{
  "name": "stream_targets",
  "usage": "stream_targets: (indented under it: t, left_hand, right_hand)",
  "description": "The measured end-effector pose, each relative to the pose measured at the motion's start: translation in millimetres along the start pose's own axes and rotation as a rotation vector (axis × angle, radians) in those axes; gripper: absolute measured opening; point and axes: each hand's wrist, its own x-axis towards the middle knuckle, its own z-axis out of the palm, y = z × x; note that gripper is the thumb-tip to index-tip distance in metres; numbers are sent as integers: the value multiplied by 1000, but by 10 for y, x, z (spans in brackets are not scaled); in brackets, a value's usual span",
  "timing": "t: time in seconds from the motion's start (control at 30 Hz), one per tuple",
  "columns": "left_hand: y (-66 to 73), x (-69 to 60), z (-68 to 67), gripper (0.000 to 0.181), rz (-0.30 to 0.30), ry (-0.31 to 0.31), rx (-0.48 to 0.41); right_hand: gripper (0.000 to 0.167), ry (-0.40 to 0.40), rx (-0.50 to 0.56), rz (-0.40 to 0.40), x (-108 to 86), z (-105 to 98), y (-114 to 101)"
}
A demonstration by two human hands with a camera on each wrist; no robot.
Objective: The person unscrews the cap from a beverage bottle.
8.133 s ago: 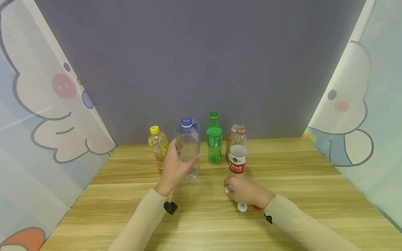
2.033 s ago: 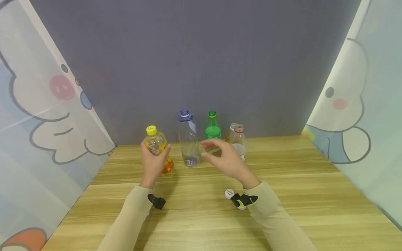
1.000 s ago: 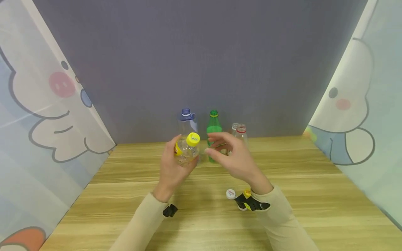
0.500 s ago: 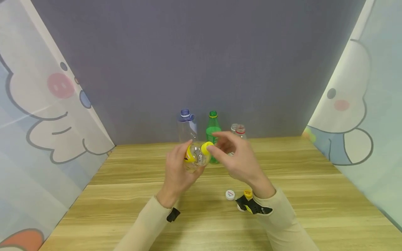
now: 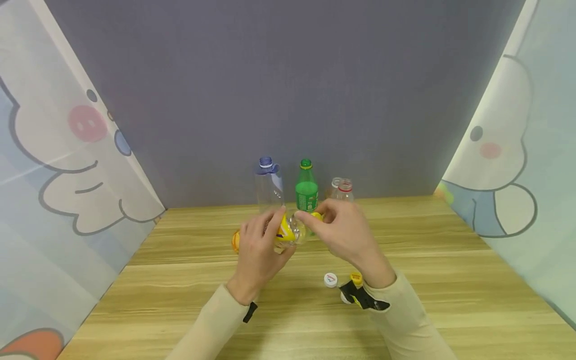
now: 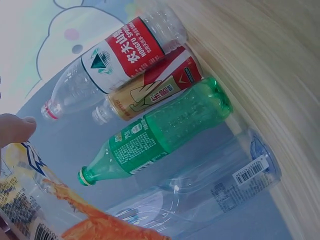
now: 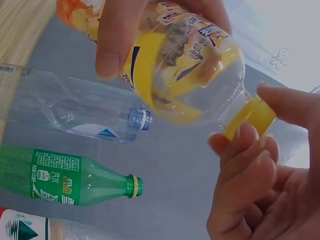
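My left hand (image 5: 258, 255) grips a clear bottle (image 5: 287, 231) with a yellow label and orange lower part. It lies nearly sideways above the table, its neck pointing right. At that neck my right hand (image 5: 348, 232) pinches the yellow cap (image 7: 252, 117) between thumb and fingers. The right wrist view shows the cap on the bottle's mouth. Behind the hands stand a large clear bottle (image 5: 270, 187) with a blue neck and a green soda bottle (image 5: 307, 195), both uncapped.
A red-labelled water bottle (image 6: 120, 55) and a red-and-gold-labelled bottle (image 6: 155, 87), both uncapped, stand right of the green one. On the wooden table (image 5: 180, 300) lie a white cap (image 5: 330, 280), a yellow cap (image 5: 356, 278) and another white cap (image 5: 345, 298), partly hidden by the right wrist strap.
My left hand has released the large clear bottle, picked up the yellow-labelled bottle, brought it to the middle and tipped it rightward. My right hand has left the table caps and taken its cap.
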Motion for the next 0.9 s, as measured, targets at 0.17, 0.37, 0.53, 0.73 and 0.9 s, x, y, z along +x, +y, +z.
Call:
stream_targets:
  t: [0.17, 0.37, 0.53, 0.73, 0.9]
  left_hand:
    - [19, 7, -8, 90, 8, 9, 58]
    - [37, 25, -20, 86, -13, 13, 61]
    - [56, 36, -45, 84, -31, -4, 43]
    - [84, 42, -60, 83, -46, -20, 39]
    - [115, 54, -67, 81, -52, -26, 26]
  right_hand:
    - [41, -11, -38, 41, -1, 9, 0]
    - [42, -29, -13, 90, 0, 25, -1]
    - [37, -26, 9, 102, 15, 43, 15]
    - [33, -51, 37, 74, 21, 25, 37]
    - [35, -84, 73, 79, 21, -5, 68]
